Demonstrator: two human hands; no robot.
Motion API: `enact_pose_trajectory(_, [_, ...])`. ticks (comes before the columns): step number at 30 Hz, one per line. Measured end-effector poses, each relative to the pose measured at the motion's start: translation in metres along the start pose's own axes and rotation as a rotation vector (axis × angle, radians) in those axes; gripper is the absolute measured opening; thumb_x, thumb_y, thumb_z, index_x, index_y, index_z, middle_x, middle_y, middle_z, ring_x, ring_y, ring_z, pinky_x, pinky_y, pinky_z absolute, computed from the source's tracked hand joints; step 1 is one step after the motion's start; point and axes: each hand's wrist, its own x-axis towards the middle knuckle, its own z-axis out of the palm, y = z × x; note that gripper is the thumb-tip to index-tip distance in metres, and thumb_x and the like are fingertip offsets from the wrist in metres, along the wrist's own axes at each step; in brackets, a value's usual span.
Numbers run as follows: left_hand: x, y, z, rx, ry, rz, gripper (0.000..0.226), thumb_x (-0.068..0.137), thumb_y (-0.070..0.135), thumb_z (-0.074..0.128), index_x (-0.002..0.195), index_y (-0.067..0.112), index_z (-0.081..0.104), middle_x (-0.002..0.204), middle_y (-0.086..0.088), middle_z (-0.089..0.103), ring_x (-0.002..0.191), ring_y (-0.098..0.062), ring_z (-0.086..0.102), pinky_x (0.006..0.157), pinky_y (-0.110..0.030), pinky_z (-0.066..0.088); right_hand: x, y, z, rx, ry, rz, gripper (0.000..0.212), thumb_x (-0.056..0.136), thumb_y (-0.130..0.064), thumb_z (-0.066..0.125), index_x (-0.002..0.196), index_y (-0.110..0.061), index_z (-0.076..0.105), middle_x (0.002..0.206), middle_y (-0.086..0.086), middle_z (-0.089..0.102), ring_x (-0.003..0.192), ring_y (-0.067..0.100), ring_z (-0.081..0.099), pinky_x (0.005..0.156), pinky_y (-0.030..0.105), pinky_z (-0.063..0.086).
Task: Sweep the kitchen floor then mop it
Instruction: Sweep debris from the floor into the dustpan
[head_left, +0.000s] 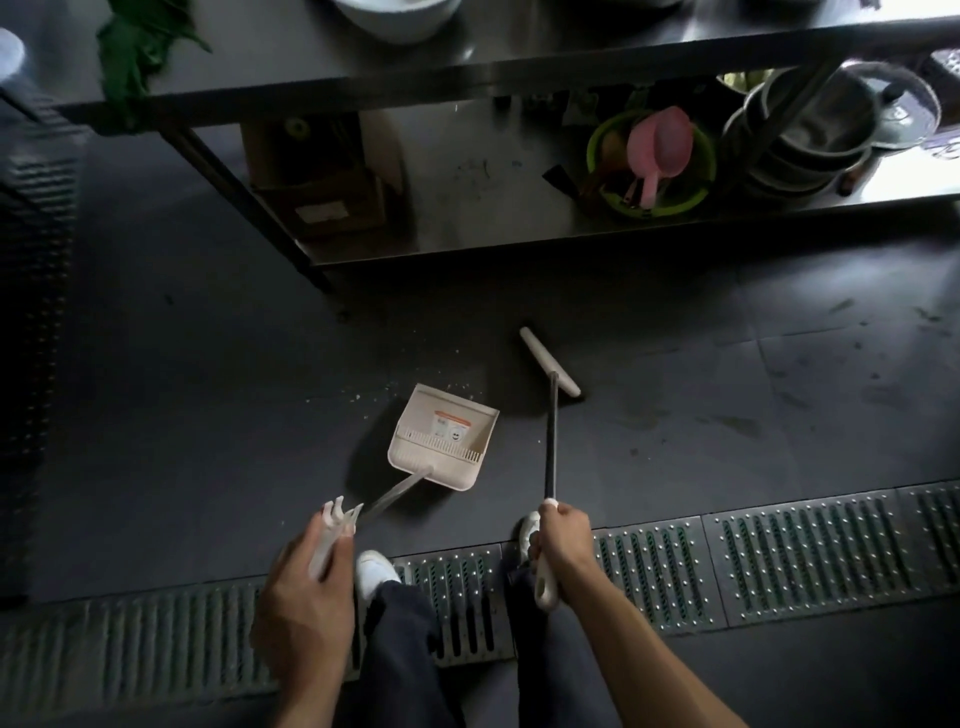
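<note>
A beige dustpan rests on the dark floor, its open mouth facing away from me, with a small carton lying inside it. My left hand grips the top of the dustpan's long pale handle. My right hand grips the white grip of the broom; its dark shaft runs forward to the white broom head, which touches the floor just right of the dustpan. Small white crumbs lie scattered on the floor left of and beyond the dustpan's mouth.
A steel table stands ahead; its lower shelf holds a cardboard box, a green basin with a pink scoop, and stacked metal pots. A metal drain grate runs across the floor under my feet.
</note>
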Motion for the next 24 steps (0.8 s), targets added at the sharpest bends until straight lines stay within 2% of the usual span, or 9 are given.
enact_pose_trajectory(3, [0.019, -0.023, -0.015, -0.008, -0.002, -0.026, 0.037, 0.087, 0.05, 0.071, 0.122, 0.038, 0.07, 0.114, 0.002, 0.074, 0.1, -0.031, 0.07, 0.08, -0.04, 0.054, 0.005, 0.016, 0.048, -0.071, -0.061, 0.011, 0.031, 0.079, -0.033, 0.039, 0.064, -0.011, 0.054, 0.058, 0.013, 0.062, 0.067, 0.037, 0.068, 0.072, 0.056, 0.059])
enact_pose_trajectory(6, [0.043, -0.053, -0.035, 0.0, -0.028, 0.001, 0.044, 0.083, 0.06, 0.066, 0.124, 0.043, 0.066, 0.114, 0.007, 0.073, 0.099, -0.028, 0.07, 0.08, -0.041, 0.056, -0.034, 0.01, 0.099, -0.134, -0.076, 0.0, 0.034, 0.094, -0.029, 0.041, 0.064, -0.015, 0.049, 0.077, 0.015, 0.064, 0.088, 0.04, 0.07, 0.081, 0.044, 0.057])
enact_pose_trajectory(8, [0.062, -0.073, -0.05, 0.015, -0.045, 0.017, 0.04, 0.085, 0.057, 0.07, 0.122, 0.041, 0.069, 0.111, 0.007, 0.073, 0.097, -0.029, 0.07, 0.078, -0.04, 0.056, -0.054, 0.008, 0.137, -0.148, -0.094, 0.003, 0.035, 0.095, -0.031, 0.042, 0.065, -0.016, 0.049, 0.081, 0.014, 0.064, 0.092, 0.04, 0.069, 0.084, 0.046, 0.057])
enact_pose_trajectory(10, [0.081, -0.091, -0.065, 0.035, -0.051, 0.026, 0.036, 0.086, 0.05, 0.072, 0.121, 0.04, 0.07, 0.107, 0.004, 0.073, 0.093, -0.031, 0.071, 0.075, -0.04, 0.055, -0.059, 0.018, 0.177, -0.163, -0.147, 0.021, 0.034, 0.091, -0.034, 0.043, 0.064, -0.015, 0.05, 0.076, 0.014, 0.062, 0.087, 0.041, 0.07, 0.083, 0.052, 0.057])
enact_pose_trajectory(12, [0.098, -0.105, -0.082, 0.026, -0.051, 0.031, 0.034, 0.087, 0.047, 0.073, 0.119, 0.037, 0.071, 0.102, -0.001, 0.073, 0.086, -0.034, 0.07, 0.07, -0.039, 0.054, -0.079, 0.008, 0.201, -0.149, -0.193, 0.037, 0.035, 0.091, -0.031, 0.046, 0.062, -0.013, 0.051, 0.068, 0.014, 0.061, 0.072, 0.038, 0.068, 0.076, 0.052, 0.058])
enact_pose_trajectory(15, [0.124, -0.121, -0.104, 0.03, -0.055, 0.073, 0.032, 0.088, 0.043, 0.073, 0.118, 0.031, 0.073, 0.097, -0.005, 0.073, 0.079, -0.035, 0.068, 0.064, -0.037, 0.05, -0.125, -0.02, 0.216, -0.036, -0.18, 0.017, 0.034, 0.097, -0.022, 0.049, 0.064, -0.012, 0.049, 0.054, 0.01, 0.054, 0.044, 0.024, 0.055, 0.05, 0.034, 0.049])
enact_pose_trajectory(17, [0.139, -0.128, -0.115, 0.049, -0.056, 0.099, 0.033, 0.088, 0.042, 0.074, 0.118, 0.028, 0.074, 0.096, -0.007, 0.074, 0.078, -0.035, 0.068, 0.062, -0.034, 0.046, -0.137, -0.023, 0.223, 0.013, -0.145, 0.012, 0.034, 0.1, -0.018, 0.047, 0.068, -0.009, 0.049, 0.049, 0.008, 0.049, 0.036, 0.017, 0.048, 0.04, 0.023, 0.04])
enact_pose_trajectory(20, [0.16, -0.136, -0.129, 0.065, -0.074, 0.127, 0.034, 0.089, 0.038, 0.074, 0.119, 0.024, 0.074, 0.093, -0.009, 0.074, 0.07, -0.029, 0.063, 0.059, -0.03, 0.04, -0.144, -0.022, 0.229, 0.139, -0.071, 0.025, 0.03, 0.102, -0.018, 0.044, 0.076, -0.007, 0.053, 0.052, 0.009, 0.048, 0.036, 0.018, 0.045, 0.038, 0.023, 0.038])
enact_pose_trajectory(24, [0.182, -0.137, -0.146, 0.058, -0.095, 0.139, 0.032, 0.09, 0.038, 0.073, 0.12, 0.026, 0.074, 0.09, -0.008, 0.072, 0.067, -0.024, 0.057, 0.055, -0.026, 0.035, -0.136, -0.014, 0.226, 0.194, 0.089, 0.065, 0.031, 0.096, -0.024, 0.046, 0.069, -0.01, 0.054, 0.05, 0.01, 0.05, 0.039, 0.02, 0.048, 0.04, 0.033, 0.043])
